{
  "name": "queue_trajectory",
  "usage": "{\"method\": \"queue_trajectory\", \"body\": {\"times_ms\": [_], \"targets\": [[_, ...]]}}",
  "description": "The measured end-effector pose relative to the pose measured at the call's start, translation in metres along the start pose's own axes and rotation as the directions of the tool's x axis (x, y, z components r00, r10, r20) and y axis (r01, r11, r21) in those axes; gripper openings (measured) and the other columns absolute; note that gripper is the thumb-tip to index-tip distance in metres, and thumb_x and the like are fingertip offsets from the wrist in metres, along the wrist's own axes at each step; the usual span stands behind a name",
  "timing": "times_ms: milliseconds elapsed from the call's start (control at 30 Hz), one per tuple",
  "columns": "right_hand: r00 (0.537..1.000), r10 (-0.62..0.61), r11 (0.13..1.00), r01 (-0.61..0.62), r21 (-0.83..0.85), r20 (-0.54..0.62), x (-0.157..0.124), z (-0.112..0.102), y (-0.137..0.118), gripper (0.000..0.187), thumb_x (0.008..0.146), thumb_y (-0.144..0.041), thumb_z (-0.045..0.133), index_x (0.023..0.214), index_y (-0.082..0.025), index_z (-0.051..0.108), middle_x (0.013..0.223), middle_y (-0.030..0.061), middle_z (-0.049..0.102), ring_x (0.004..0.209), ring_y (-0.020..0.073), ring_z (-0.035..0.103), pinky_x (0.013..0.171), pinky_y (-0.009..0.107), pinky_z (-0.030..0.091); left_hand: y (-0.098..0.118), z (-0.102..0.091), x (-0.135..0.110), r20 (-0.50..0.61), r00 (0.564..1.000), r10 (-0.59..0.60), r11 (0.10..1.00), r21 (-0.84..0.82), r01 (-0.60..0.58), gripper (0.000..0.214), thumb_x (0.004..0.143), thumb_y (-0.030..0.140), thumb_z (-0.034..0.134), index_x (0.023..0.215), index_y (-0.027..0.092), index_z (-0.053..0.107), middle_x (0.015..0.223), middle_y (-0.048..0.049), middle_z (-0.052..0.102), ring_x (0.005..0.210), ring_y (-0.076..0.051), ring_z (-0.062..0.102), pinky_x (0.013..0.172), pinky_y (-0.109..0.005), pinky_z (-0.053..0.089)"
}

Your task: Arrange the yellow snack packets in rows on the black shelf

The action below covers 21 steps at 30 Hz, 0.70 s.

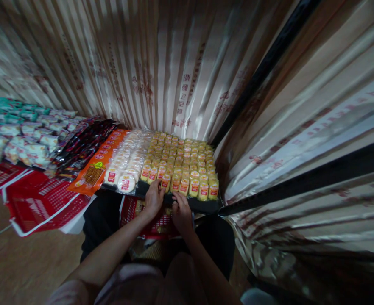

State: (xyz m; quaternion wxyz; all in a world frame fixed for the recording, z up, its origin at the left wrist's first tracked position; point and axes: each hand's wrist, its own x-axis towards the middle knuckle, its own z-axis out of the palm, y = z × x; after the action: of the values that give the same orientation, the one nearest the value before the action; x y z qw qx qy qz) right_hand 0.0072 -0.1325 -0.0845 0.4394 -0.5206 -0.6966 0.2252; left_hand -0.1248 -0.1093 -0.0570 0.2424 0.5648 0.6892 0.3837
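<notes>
Rows of small yellow snack packets (pixel 183 159) with red-and-white labels stand on the right end of a dark shelf. At their front edge my left hand (pixel 154 200) reaches up, its fingertips touching the lower part of a front-row packet (pixel 166 182). My right hand (pixel 182 212) is just to the right, fingers stretched toward the bottoms of the neighbouring packets. Neither hand visibly lifts a packet; the exact contact is too dim to make out. Left of the yellow rows lie clear-wrapped round white snacks (pixel 127 183).
Further left are an orange bag (pixel 94 169), dark glossy packets (pixel 79 146) and white and green packets (pixel 24 127). Red baskets (pixel 40 199) with white handles sit below; another red basket (pixel 153 224) is under the shelf. Pleated curtains (pixel 174 63) and dark poles (pixel 266 76) enclose the space.
</notes>
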Motion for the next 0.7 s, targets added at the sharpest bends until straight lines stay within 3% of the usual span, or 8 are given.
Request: {"method": "queue_trajectory", "body": {"times_ms": [133, 333, 567, 700], "targets": [[1.000, -0.016, 1.000, 0.016, -0.010, 0.004, 0.000, 0.001, 0.000, 0.041, 0.082, -0.014, 0.034, 0.115, -0.019, 0.058, 0.108, 0.0097, 0.058, 0.094, 0.0161, 0.059, 0.089, 0.033, 0.048, 0.004, 0.001, 0.002, 0.041, 0.999, -0.031, 1.000, -0.002, 0.031, 0.027, 0.082, 0.018, 0.049, 0.109, 0.017, 0.052, 0.082, -0.0028, 0.057, 0.079, -0.016, 0.054, 0.081, -0.028, 0.042], [1.000, 0.010, 1.000, -0.010, 0.005, 0.005, -0.001, 0.000, 0.000, 0.038, 0.084, -0.018, 0.034, 0.112, -0.017, 0.060, 0.109, 0.0117, 0.058, 0.090, 0.0177, 0.060, 0.088, 0.036, 0.048, 0.008, -0.005, -0.002, 0.045, 0.997, -0.063, 0.997, 0.053, 0.061, 0.031, 0.083, 0.020, 0.051, 0.114, 0.019, 0.051, 0.091, -0.0030, 0.059, 0.086, -0.016, 0.056, 0.083, -0.027, 0.041], [0.993, -0.093, 0.994, 0.089, 0.068, 0.070, -0.020, -0.006, -0.001, 0.031, 0.087, -0.019, 0.035, 0.106, -0.019, 0.060, 0.105, 0.0110, 0.060, 0.091, 0.0174, 0.061, 0.084, 0.034, 0.050, -0.018, -0.010, -0.018, -0.040, 0.999, -0.034, 0.999, 0.006, 0.034, 0.031, 0.085, 0.028, 0.048, 0.113, 0.016, 0.052, 0.086, -0.0037, 0.059, 0.082, -0.016, 0.057, 0.081, -0.026, 0.042], [0.962, -0.130, 0.991, 0.119, 0.057, 0.238, -0.034, 0.005, 0.013, 0.031, 0.083, -0.013, 0.039, 0.101, -0.021, 0.062, 0.100, 0.0093, 0.063, 0.096, 0.0185, 0.059, 0.088, 0.035, 0.048, -0.036, -0.016, -0.038, -0.008, 1.000, 0.006, 0.997, -0.073, -0.006, 0.023, 0.087, 0.026, 0.040, 0.101, 0.017, 0.056, 0.092, -0.0065, 0.062, 0.087, -0.016, 0.057, 0.084, -0.027, 0.042]]}}
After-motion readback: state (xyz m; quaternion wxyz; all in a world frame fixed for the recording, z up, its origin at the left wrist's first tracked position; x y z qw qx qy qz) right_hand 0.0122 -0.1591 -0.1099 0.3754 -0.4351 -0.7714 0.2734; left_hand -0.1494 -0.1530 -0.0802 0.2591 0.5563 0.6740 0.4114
